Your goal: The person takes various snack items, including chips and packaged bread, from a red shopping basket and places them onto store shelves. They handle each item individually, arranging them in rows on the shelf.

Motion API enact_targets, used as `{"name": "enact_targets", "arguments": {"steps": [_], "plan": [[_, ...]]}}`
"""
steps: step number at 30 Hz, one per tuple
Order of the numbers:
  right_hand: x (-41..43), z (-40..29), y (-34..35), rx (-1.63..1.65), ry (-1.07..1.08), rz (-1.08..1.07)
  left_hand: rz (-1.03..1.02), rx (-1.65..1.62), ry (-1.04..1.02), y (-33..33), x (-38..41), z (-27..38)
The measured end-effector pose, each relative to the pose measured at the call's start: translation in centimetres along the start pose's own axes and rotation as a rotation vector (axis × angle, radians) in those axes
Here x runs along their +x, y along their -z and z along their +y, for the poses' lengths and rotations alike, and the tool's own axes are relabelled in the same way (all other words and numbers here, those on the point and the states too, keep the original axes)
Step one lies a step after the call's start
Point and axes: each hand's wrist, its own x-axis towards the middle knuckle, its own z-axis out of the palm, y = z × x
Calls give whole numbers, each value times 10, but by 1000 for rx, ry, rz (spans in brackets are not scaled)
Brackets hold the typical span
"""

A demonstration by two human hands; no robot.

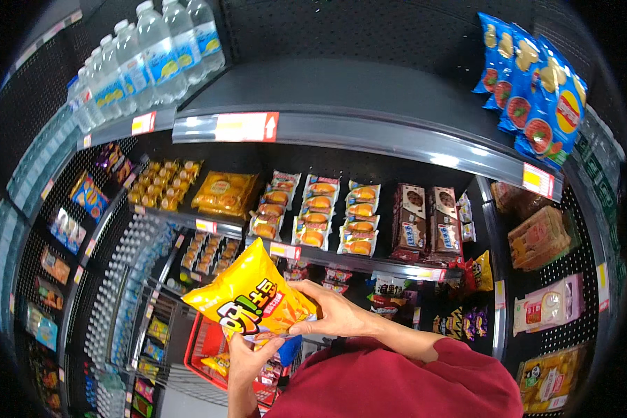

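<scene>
A puffed yellow snack bag [251, 292], printed with bold characters and a picture of sticks like fries, is held in both hands in front of the shelves. My right hand [329, 309] grips its right side, thumb on the front. My left hand [248, 356] pinches the lower edge from below. Partly hidden beneath the bag and my left hand is a red shopping basket [192, 339], with a yellow packet [217, 363] and other packets in it. A blue object [291, 350] shows beside my left hand.
A metal wire shopping cart [188, 379] stands around the basket. The upper shelf [355, 137] bears bottled drinks [157, 52] at left and blue chip bags [546, 104] at right. Below are wrapped bread rolls [313, 211] and brown packs [411, 217]. Side racks hold trays of pastry [541, 237].
</scene>
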Motion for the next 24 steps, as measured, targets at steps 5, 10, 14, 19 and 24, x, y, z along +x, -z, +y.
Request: {"name": "enact_targets", "arguments": {"steps": [5, 10, 14, 19, 24], "plan": [[-6, -40, 31, -186, 255, 126, 19, -79, -183, -5, 10, 35], [-11, -84, 69, -341, 434, 338, -88, -82, -278, -17, 24, 88], [-15, -142, 109, -556, 583, 536, -136, -12, -487, -33, 41, 149], [-13, -186, 157, -723, 571, 717, -223, 192, -701, -69, 95, 224], [0, -206, 219, -759, 423, 800, -293, 331, -860, -125, 142, 292]]}}
